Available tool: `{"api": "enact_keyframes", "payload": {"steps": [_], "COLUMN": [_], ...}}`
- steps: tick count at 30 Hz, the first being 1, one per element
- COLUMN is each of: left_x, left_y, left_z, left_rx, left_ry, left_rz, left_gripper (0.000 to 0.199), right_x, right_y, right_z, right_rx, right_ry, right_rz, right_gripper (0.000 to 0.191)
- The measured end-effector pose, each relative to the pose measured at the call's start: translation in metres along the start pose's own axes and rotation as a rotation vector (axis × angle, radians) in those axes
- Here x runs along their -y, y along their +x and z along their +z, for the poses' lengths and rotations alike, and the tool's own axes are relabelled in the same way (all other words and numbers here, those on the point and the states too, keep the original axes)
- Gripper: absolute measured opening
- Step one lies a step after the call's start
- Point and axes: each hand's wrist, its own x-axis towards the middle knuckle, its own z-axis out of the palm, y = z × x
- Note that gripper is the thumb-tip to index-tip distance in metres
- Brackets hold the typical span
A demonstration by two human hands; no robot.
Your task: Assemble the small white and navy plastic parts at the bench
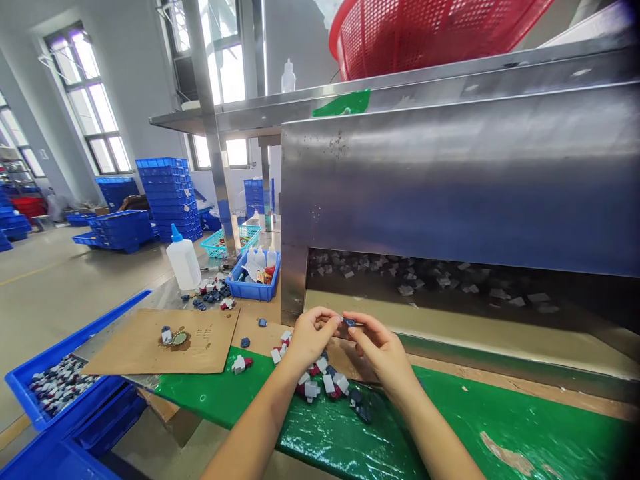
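Observation:
A small dark blue plastic piece (349, 322) is held up between my two hands, in front of the metal box's opening. My left hand (314, 335) is closed, thumb and forefinger pinched at the piece's left end; anything else in that pinch is too small to make out. My right hand (376, 341) grips the piece from the right with thumb and fingers. Below my hands, several white and dark red plastic parts (329, 385) lie in a loose pile on the green-covered table (240, 393). Dark blue pieces (361, 408) lie at the pile's right side.
A metal box (450, 180) stands behind my hands, with pale scraps inside. To the left are cardboard (125, 347) with a small metal cap (179, 339), a white bottle (183, 262) and a blue basket (253, 291). A blue crate (20, 380) of parts sits lower left. Overhead is a red basket (425, 40).

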Motion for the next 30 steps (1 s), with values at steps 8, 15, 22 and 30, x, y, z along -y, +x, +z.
{"api": "enact_keyframes", "payload": {"steps": [8, 15, 22, 30], "left_x": [0.0, 0.0, -0.024, -0.014], "left_y": [-0.001, 0.0, -0.037, -0.09], "left_z": [-0.001, 0.0, -0.009, -0.009], "left_rx": [0.038, 0.065, -0.013, 0.186], "left_ry": [-0.062, 0.033, 0.41, 1.125], "left_rz": [-0.02, 0.026, 0.245, 0.337], "left_gripper": [0.025, 0.021, 0.019, 0.032], "right_x": [0.003, 0.016, 0.014, 0.014], "right_y": [-0.001, -0.005, -0.003, 0.0], "right_z": [0.001, 0.007, 0.004, 0.002], "right_rx": [0.034, 0.02, -0.103, -0.165], "right_ry": [-0.022, 0.046, 0.089, 0.233], "right_rz": [-0.017, 0.037, -0.001, 0.057], "right_gripper": [0.025, 0.037, 0.035, 0.037]}}
